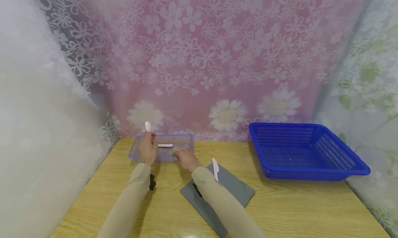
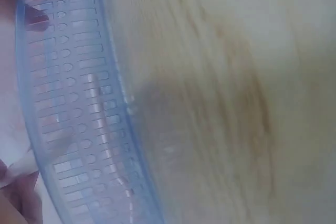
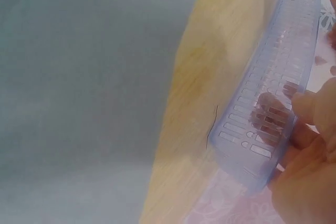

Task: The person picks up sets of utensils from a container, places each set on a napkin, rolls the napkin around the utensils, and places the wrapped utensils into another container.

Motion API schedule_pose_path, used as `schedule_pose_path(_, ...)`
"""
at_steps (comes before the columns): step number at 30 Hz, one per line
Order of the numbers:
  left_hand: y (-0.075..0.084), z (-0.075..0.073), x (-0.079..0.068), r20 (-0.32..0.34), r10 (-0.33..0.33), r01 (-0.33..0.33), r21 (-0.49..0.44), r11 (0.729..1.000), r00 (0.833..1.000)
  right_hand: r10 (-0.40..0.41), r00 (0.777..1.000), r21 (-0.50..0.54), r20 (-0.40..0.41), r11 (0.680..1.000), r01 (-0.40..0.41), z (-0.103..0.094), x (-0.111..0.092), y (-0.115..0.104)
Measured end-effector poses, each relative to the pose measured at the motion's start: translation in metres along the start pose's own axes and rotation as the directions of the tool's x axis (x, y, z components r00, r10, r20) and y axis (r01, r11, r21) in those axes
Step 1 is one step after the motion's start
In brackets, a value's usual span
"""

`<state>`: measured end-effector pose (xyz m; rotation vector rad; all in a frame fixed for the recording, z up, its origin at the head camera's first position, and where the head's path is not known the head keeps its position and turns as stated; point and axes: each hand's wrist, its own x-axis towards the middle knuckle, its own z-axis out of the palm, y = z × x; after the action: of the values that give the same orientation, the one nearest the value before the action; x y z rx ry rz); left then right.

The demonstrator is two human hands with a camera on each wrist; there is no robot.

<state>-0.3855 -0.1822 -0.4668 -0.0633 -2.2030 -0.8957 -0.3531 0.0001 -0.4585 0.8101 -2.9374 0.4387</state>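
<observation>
A pale pink piece of cutlery (image 1: pixel 148 126) stands upright in my left hand (image 1: pixel 148 150), over the left part of a clear plastic basket (image 1: pixel 189 140). Its kind cannot be told, as the fingers hide part of it. Another pale pink handle (image 1: pixel 165 145) lies in the basket. At the basket's near right corner, my right hand (image 1: pixel 187 159) grips the rim; its fingers (image 3: pixel 270 116) show through the slotted wall. A pale pink knife (image 1: pixel 215 167) lies on a folded grey cloth (image 1: pixel 234 189), partly hidden by the right forearm.
A large blue plastic basket (image 1: pixel 298 173) stands at the right of the wooden table (image 1: pixel 280 210). Flowered curtains hang behind the table (image 1: pixel 186 75) and along both sides. The clear basket sits close to the back edge.
</observation>
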Motion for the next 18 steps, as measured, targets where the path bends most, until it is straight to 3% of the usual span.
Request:
schedule_pose_path(6,0.009,0.0,0.003,-0.006,0.032,-0.033,-0.073,0.997,0.999,-0.032,0.999,0.038,-0.034,0.999,0.033,-0.003,0.0,0.002)
schedule_pose_path(11,0.018,-0.004,0.004,-0.001,0.001,-0.001,-0.119,0.993,1.0,-0.03,0.998,0.088,-0.053,0.996,0.035,-0.006,-0.003,0.004)
schedule_pose_path(14,0.025,-0.005,0.003,0.026,-0.016,0.019,-0.129,0.992,1.0,-0.023,0.997,0.119,-0.068,0.992,0.031,-0.007,-0.005,0.006)
schedule_pose_path(18,0.035,-0.006,0.0,0.1,-0.036,0.044,-0.073,0.996,0.994,-0.014,0.995,0.177,-0.102,0.984,0.032,-0.013,-0.007,0.009)
